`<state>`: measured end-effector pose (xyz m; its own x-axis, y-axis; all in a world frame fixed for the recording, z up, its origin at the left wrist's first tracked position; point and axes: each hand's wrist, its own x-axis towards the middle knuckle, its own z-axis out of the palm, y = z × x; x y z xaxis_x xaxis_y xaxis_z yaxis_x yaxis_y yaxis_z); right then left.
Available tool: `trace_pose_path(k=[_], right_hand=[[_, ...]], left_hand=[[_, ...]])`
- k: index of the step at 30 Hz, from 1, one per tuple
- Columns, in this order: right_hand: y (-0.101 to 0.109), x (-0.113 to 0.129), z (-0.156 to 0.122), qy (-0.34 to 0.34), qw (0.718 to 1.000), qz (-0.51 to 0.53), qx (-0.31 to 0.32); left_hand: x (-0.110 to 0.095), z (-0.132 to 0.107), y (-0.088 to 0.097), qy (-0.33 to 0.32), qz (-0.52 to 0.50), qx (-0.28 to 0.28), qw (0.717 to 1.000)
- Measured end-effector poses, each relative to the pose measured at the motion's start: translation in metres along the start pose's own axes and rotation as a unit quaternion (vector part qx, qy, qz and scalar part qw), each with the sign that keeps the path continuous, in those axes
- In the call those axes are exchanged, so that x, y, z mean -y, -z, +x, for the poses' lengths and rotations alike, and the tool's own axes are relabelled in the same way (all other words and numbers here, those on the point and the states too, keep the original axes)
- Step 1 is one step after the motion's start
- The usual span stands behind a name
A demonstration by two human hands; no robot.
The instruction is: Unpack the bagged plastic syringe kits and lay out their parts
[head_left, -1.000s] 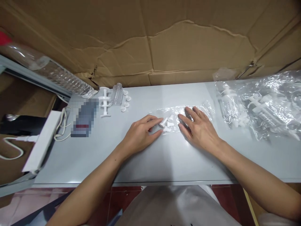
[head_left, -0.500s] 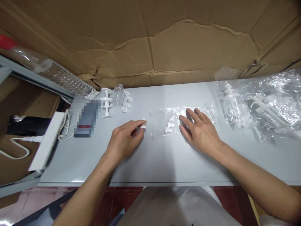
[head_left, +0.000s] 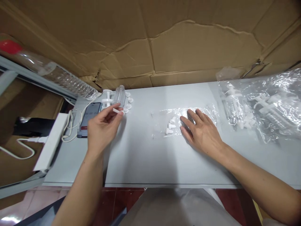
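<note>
My left hand pinches a small white plastic nozzle between thumb and fingers. It is just in front of a clear ribbed cylinder, which stands beside a white plunger partly covered by the hand. Several small white round pieces lie along the cylinder's right side. My right hand rests with its fingers spread on a clear plastic bag. Three white nozzles lie at the bag, left of the fingertips; whether they are inside it I cannot tell.
Clear bags with more white and clear parts lie on the right. At left are a phone, a white power strip with cables, and a large bottle with a red cap. Cardboard walls the table's back edge.
My left hand has moved left and a little away from me, carrying the white nozzle from beside the bag to the ribbed cylinder. The right hand stays on the bag.
</note>
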<state>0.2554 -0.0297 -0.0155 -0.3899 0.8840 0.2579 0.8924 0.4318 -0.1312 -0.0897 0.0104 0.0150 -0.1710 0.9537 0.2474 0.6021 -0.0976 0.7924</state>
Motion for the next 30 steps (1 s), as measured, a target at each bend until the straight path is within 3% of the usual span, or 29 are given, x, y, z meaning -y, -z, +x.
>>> trace_pose_path(k=[5,11,16,22,26,30], right_hand=[[-0.003,-0.002,-0.002,0.004,1.000,-0.002,0.002],[-0.003,-0.002,-0.001,0.000,1.000,-0.001,-0.006],[-0.001,-0.001,0.000,0.002,1.000,-0.004,-0.009],[-0.002,-0.002,-0.001,-0.001,1.000,0.001,0.001],[-0.002,-0.002,-0.001,0.002,1.000,-0.001,0.002],[-0.002,-0.001,-0.001,-0.001,1.000,-0.003,-0.001]], left_hand=[[-0.017,0.037,-0.001,-0.109,0.119,0.020,0.987],[-0.014,0.072,-0.014,-0.064,0.159,0.028,0.985],[-0.012,0.096,-0.025,-0.087,0.192,0.069,0.975],[-0.013,0.111,-0.031,-0.084,0.246,0.138,0.956],[-0.007,0.116,-0.030,-0.116,0.301,0.140,0.936],[-0.010,0.115,-0.023,-0.094,0.311,0.147,0.934]])
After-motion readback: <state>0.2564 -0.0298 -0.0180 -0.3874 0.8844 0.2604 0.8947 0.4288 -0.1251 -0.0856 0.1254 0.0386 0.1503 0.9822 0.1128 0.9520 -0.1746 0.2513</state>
